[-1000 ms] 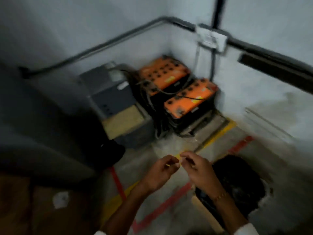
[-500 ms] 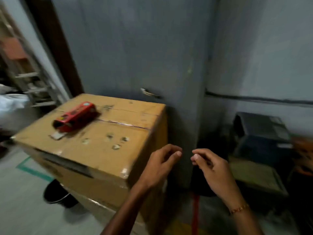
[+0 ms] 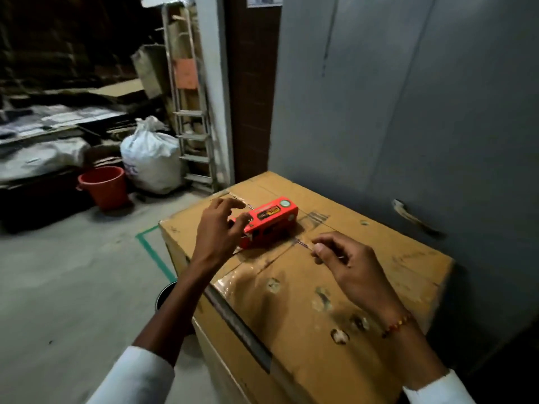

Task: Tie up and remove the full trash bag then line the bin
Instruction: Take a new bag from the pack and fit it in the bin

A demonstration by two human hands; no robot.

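Observation:
A small red carton (image 3: 269,221) lies on top of a large cardboard box (image 3: 306,301). My left hand (image 3: 218,228) is at the carton's left end, thumb against it and fingers curled over it. My right hand (image 3: 347,258) hovers over the box top to the right of the carton and pinches a thin short strip (image 3: 304,245) between thumb and forefinger. A dark round bin (image 3: 164,295) stands on the floor beside the box, mostly hidden by my left forearm. No trash bag is in view.
A grey metal cabinet (image 3: 408,126) with a handle (image 3: 414,218) rises behind the box. To the left on the concrete floor stand a red bucket (image 3: 103,186), a white sack (image 3: 151,160) and a ladder (image 3: 192,112). Green tape (image 3: 151,250) marks the floor.
The view has swung left from the corner to the cardboard box. My left hand has reached out to the red carton. My right hand has come over the box top.

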